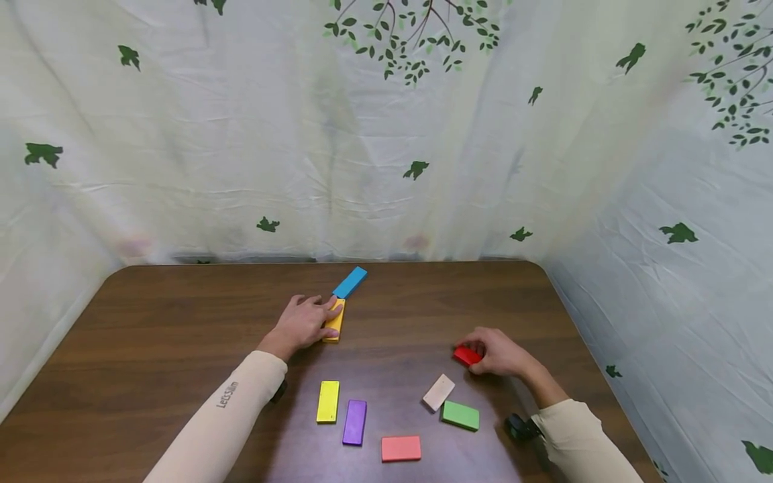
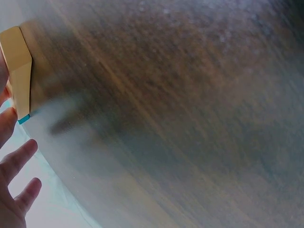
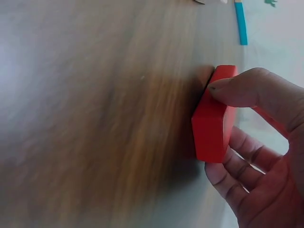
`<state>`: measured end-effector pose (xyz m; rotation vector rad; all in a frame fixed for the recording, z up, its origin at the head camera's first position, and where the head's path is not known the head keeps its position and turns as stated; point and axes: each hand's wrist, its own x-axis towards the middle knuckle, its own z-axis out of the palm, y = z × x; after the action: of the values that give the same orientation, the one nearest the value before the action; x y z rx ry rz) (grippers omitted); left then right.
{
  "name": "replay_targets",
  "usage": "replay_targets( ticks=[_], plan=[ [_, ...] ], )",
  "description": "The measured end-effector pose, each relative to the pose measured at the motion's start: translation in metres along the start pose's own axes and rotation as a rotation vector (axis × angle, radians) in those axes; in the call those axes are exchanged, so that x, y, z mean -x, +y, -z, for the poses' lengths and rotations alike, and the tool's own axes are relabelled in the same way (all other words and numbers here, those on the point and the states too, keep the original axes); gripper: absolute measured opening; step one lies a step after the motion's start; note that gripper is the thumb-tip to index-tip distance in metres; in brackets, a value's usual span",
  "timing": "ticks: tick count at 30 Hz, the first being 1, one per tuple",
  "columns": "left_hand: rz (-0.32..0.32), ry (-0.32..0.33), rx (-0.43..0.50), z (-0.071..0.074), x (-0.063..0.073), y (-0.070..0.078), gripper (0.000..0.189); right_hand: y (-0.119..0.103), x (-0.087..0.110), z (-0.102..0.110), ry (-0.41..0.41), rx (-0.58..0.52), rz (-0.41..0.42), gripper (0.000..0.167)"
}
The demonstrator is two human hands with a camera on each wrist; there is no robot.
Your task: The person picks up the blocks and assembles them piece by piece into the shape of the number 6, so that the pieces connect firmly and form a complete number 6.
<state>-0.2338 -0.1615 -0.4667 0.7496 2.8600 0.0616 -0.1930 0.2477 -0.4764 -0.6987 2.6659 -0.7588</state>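
My left hand [image 1: 304,320] lies at the middle back of the brown table [image 1: 169,322], its straight fingers resting on an orange block [image 1: 335,322] that lies flat. A blue block [image 1: 350,282] touches the orange one's far end. In the left wrist view the orange block [image 2: 16,61] is at the upper left, with the spread fingers [image 2: 16,161] below it. My right hand [image 1: 495,352] grips a red block [image 1: 466,355] at the right. Up close, the thumb [image 3: 242,88] presses the red block [image 3: 213,123] from above and the fingers curl behind it.
Near the front lie a yellow block [image 1: 328,401], a purple block [image 1: 354,422], a salmon block [image 1: 401,448], a green block [image 1: 460,415] and a beige block [image 1: 439,392]. A leaf-printed cloth [image 1: 386,134] walls the table at the back and both sides.
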Motion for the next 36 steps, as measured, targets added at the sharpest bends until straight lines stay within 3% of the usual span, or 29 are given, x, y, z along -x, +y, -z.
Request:
replay_targets(
  ticks=[15, 24, 36],
  plan=[
    [-0.019, 0.031, -0.014, 0.000, 0.000, -0.001, 0.062, -0.016, -0.032, 0.000, -0.066, 0.034, 0.132, 0.042],
    [0.009, 0.010, 0.006, 0.001, 0.000, -0.001, 0.062, -0.029, -0.053, -0.004, -0.112, 0.042, 0.150, 0.043],
    [-0.015, 0.030, -0.013, 0.000, 0.003, -0.002, 0.061, -0.043, -0.077, -0.011, -0.180, 0.051, 0.227, 0.044]
  ],
)
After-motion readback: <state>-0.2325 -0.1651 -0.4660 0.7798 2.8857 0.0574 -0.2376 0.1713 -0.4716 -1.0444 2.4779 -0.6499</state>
